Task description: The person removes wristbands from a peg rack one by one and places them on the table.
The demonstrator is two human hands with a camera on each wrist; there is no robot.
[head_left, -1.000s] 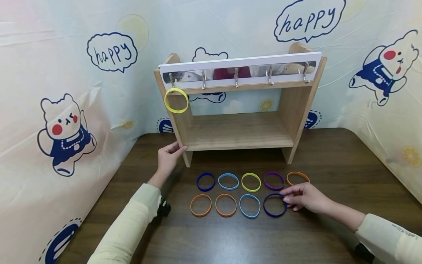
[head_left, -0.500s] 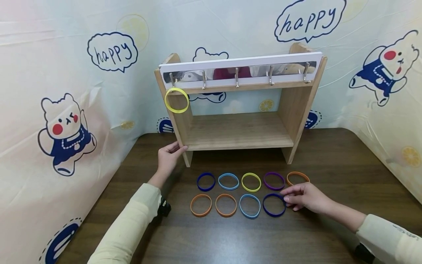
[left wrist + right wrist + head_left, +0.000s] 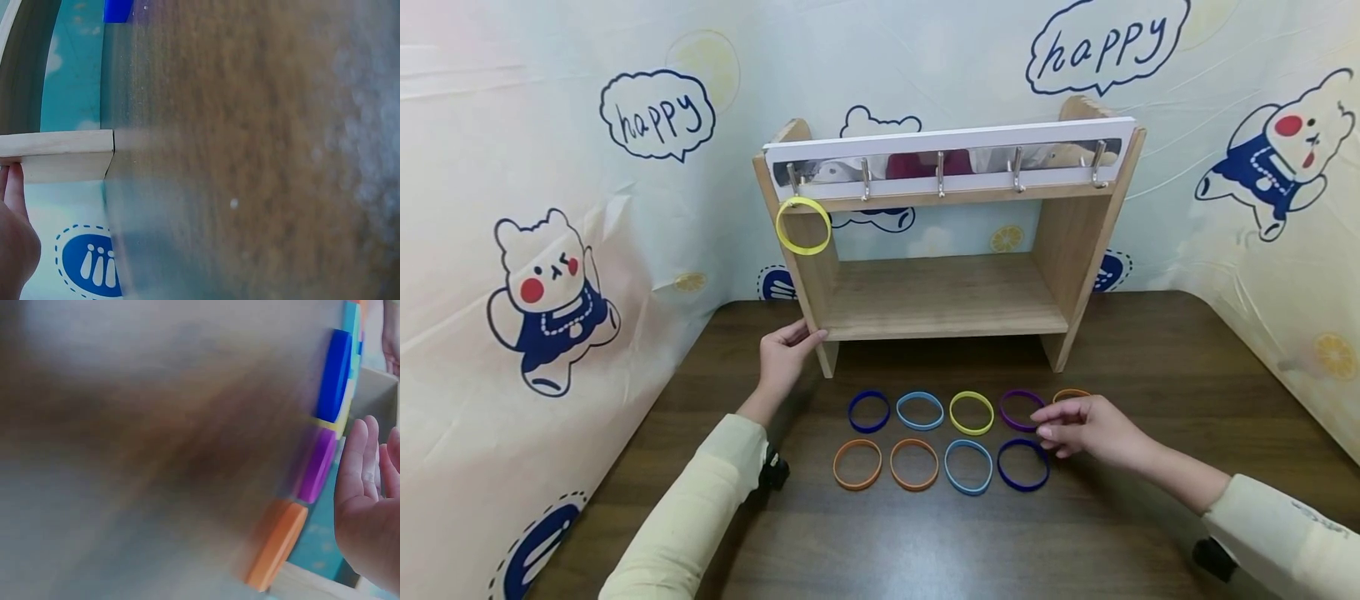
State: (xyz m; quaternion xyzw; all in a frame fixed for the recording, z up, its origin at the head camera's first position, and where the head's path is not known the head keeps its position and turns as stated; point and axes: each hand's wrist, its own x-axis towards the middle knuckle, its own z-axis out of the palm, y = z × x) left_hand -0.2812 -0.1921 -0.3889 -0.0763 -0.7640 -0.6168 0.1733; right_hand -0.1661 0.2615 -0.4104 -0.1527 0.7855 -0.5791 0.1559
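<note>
My left hand (image 3: pixel 780 367) pinches the lower front edge of the wooden rack's (image 3: pixel 943 296) left side panel between thumb and fingers. My right hand (image 3: pixel 1097 433) hovers at the right of the purple wristband (image 3: pixel 1002 410), fingertips close to its edge; whether they touch it I cannot tell. In the right wrist view the right hand's fingers (image 3: pixel 356 459) are extended around nothing. Just nearer lies a dark blue wristband (image 3: pixel 1024 489). Behind the right hand, an orange wristband (image 3: pixel 1070 392) is partly hidden. A yellow wristband (image 3: pixel 805 251) hangs from the rack's leftmost hook.
Several metal hooks line the rack's white top bar (image 3: pixel 887 148). Flat on the table (image 3: pixel 910 550) are two rows of wristbands, among them a yellow wristband (image 3: pixel 972 433), a light blue wristband (image 3: pixel 968 492) and an orange wristband (image 3: pixel 857 488). A printed cloth (image 3: pixel 925 50) encloses the back and sides.
The right hand has moved off the dark blue wristband and slightly away from me, toward the purple one, covering more of the orange wristband. My left hand keeps its hold on the rack.
</note>
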